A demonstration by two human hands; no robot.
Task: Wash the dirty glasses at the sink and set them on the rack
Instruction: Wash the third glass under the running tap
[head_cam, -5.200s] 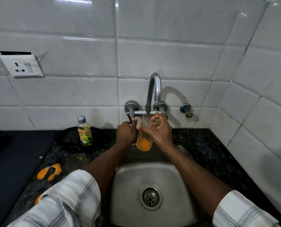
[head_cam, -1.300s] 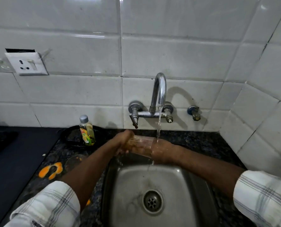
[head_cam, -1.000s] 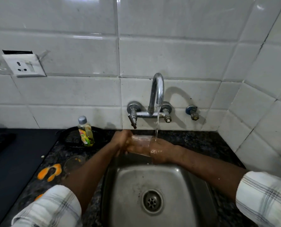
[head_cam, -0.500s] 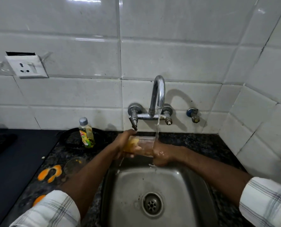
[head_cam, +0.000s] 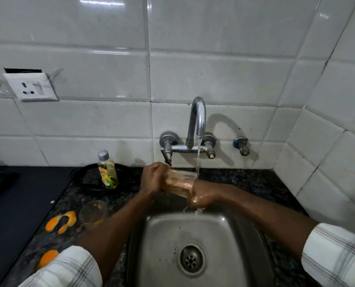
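A clear glass [head_cam: 178,181] lies on its side over the back of the steel sink [head_cam: 162,235], under water running from the faucet [head_cam: 197,121]. My left hand [head_cam: 151,180] grips its base end. My right hand [head_cam: 200,195] is at the mouth end, wet, with fingers showing through the glass wall as if inside it. The stream lands where the rim meets my right hand and drips into the basin. A second glass [head_cam: 92,213] with orange residue stands on the counter to the left of the sink. No rack is in view.
A dish soap bottle [head_cam: 107,170] stands in front of a black pan [head_cam: 85,177] at the back left. Orange peels [head_cam: 61,221] lie on the dark stone counter by the second glass. A wall socket [head_cam: 30,87] is at upper left. Tiled walls close off the back and right.
The glass, upright and holding orange liquid five seconds ago, now lies sideways under running water. The orange patch seen at its base half a second ago no longer shows.
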